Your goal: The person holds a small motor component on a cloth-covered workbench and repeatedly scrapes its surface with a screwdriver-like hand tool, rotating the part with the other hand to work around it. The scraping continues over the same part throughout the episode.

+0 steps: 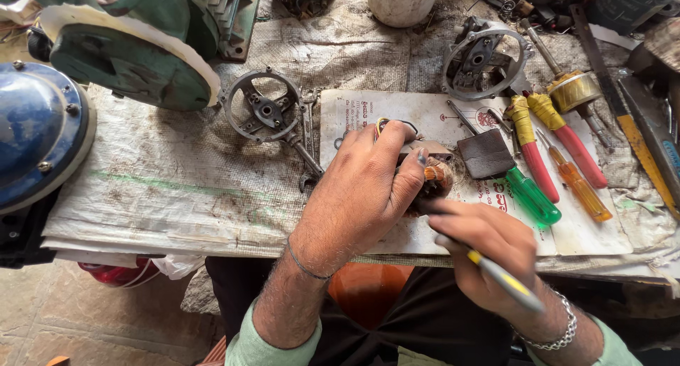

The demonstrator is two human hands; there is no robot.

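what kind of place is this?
Likely a small repair workshop for fans or electric motors. Metal motor end frames and screwdrivers lie on a grimy sack-covered bench; the left hand grips a copper-wound part, the right hand a yellow-handled tool.

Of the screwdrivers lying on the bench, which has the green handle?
The green-handled screwdriver lies nearest the right hand, left of the orange-handled screwdriver, which is slimmer; the red grips beside them belong to pliers.

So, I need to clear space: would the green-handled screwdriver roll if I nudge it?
Probably. The green-handled screwdriver has a rounded, glossy handle, so it may roll or slip. The orange-handled screwdriver beside it might stop it. It looks rigid, likely light.
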